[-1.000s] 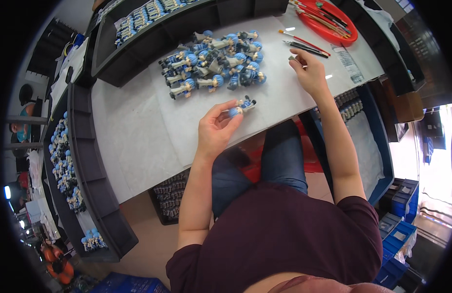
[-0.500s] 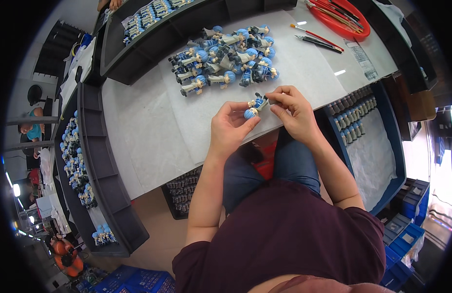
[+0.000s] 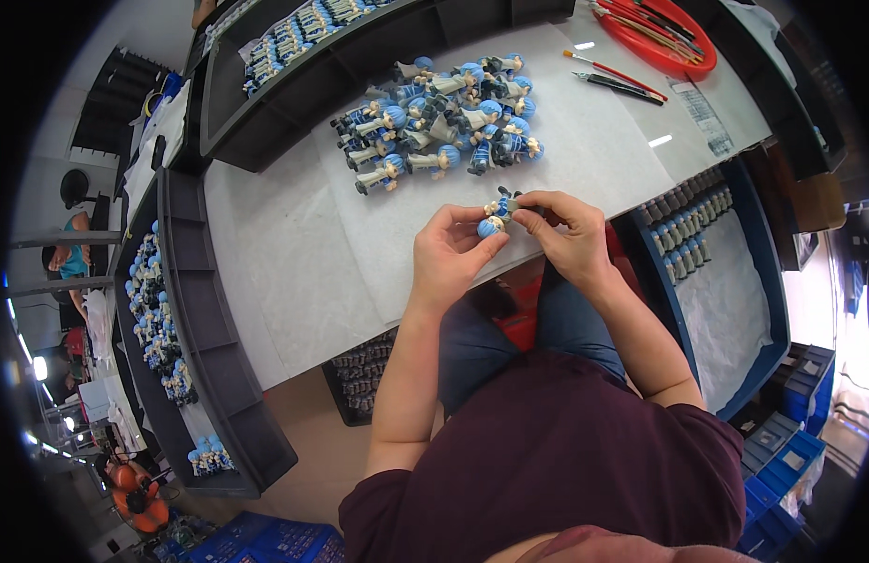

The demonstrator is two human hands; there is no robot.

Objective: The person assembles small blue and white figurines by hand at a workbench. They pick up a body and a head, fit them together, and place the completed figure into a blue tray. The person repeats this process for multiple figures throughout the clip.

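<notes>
A small painted figurine (image 3: pixel 493 226) with light-blue hair, a blue-and-white body and dark feet is held over the near edge of the white table covering. My left hand (image 3: pixel 444 258) grips it around the head and one side, thumb below and fingers above. My right hand (image 3: pixel 575 235) pinches at its other side, thumb against index finger, where a grey part shows. The fingertips hide some of the figurine. Just beyond my hands lies a heap of similar figurines (image 3: pixel 434 159), piled in several directions on the white sheet.
A black tray (image 3: pixel 256 141) with rows of figurines stands at the back left, another black tray (image 3: pixel 209 319) at the left. A blue tray (image 3: pixel 777 319) at the right holds rows of grey-bodied pieces. Brushes (image 3: pixel 632 80) lie near a red bowl (image 3: pixel 702 66) of tools.
My right fingers have closed in against the figurine, and its grey part now shows between them. The whole view has shifted slightly.
</notes>
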